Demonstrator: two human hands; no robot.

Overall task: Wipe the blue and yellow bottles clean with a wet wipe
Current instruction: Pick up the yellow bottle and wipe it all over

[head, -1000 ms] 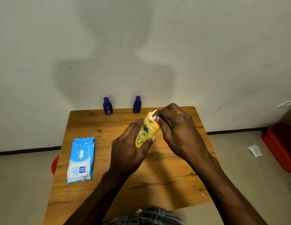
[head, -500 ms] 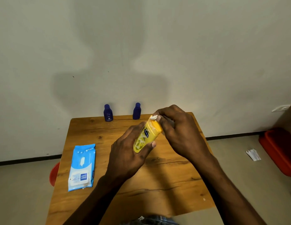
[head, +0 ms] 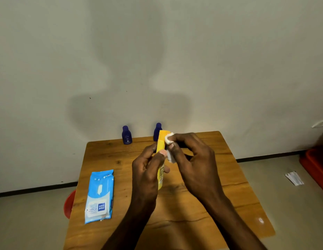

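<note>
My left hand (head: 145,170) grips the yellow bottle (head: 161,141) around its lower body and holds it nearly upright above the wooden table (head: 220,177). My right hand (head: 191,159) pinches a small white wet wipe (head: 169,139) against the right side of the bottle's cap end. Two dark blue bottles stand at the table's far edge by the wall, one at the left (head: 127,135) and one (head: 157,129) partly hidden behind the yellow bottle.
A light blue pack of wet wipes (head: 100,195) lies flat on the table's left side. A red stool (head: 69,203) pokes out under the left edge. On the floor at the right are a red tub (head: 315,166) and a scrap of paper (head: 294,178).
The yellow bottle has turned from a tilt to nearly upright. My right hand has shifted the wipe from the cap's tip to its right side.
</note>
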